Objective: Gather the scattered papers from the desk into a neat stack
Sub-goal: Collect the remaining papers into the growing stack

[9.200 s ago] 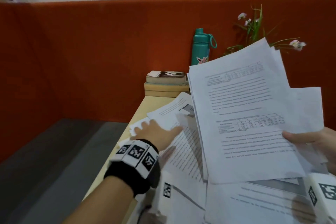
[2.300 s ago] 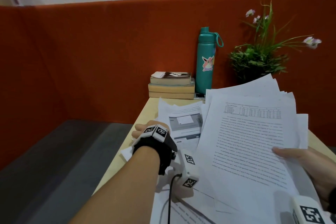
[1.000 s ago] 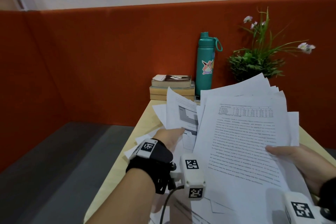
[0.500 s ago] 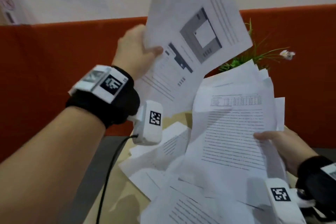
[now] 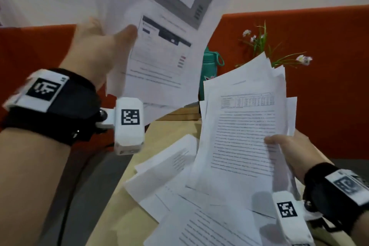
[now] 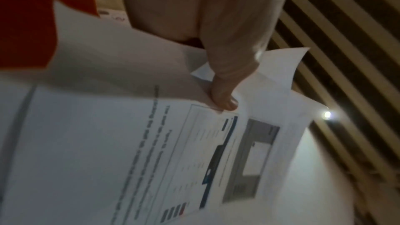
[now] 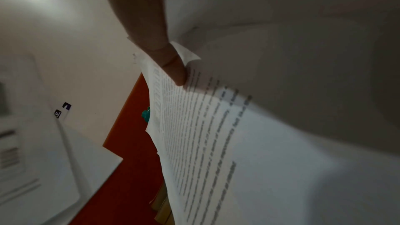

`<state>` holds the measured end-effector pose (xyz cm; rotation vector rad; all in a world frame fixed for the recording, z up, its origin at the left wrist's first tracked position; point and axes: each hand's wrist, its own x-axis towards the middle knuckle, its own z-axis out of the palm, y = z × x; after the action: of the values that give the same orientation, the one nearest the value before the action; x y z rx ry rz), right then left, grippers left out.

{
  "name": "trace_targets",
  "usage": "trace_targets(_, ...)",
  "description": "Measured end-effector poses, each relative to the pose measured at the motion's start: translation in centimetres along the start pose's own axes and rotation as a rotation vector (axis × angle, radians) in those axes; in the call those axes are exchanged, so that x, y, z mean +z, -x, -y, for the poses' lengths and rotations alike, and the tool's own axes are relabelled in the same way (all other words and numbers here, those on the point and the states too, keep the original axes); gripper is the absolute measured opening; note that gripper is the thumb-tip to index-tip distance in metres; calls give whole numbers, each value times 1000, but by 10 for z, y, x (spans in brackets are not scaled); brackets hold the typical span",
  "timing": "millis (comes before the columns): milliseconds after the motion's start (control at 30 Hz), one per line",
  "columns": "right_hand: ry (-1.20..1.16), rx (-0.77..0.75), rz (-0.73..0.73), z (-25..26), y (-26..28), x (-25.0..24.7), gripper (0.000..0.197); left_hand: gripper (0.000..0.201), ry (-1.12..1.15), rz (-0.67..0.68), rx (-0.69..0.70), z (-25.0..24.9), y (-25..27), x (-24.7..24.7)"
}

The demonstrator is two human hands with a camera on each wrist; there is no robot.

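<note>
While the left hand (image 5: 99, 52) is raised in the upper left of the head view, its thumb pinches a few sheets (image 5: 169, 36) whose top is cut off by the frame. At lower right the right hand (image 5: 289, 152) grips a fanned bundle (image 5: 243, 130), tilted up from the desk (image 5: 123, 217). Loose papers (image 5: 167, 177) lie at the lower centre. A bottle (image 5: 209, 62) is mostly hidden.

From the left wrist, the thumb (image 6: 225, 91) presses on the blurred sheets (image 6: 151, 151).

From the right wrist, the thumb (image 7: 171, 64) clamps the bundle (image 7: 216, 143); the fingers are hidden behind it.
</note>
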<state>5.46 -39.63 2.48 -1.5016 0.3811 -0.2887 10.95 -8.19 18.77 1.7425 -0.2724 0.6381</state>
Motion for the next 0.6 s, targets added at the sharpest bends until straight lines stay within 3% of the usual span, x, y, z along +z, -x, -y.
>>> trace_targets(100,14,-5,-9,-2,-1,5,38,12,37,43,11,-4,1,10)
trace_targets(200,-2,0,-26,-3,0,10,41,32,84,133,-132,25,4,29)
trace_targets(333,-41,-19,-6,-1,1,10,34,37,137,252,-396,58,7,42)
trace_targets(500,-78,-85,100,3,4,10,25,60,133,334,-610,106,29,59)
trace_targets(600,-162,-91,164,4,6,13,27,52,145,344,-678,127,49,72)
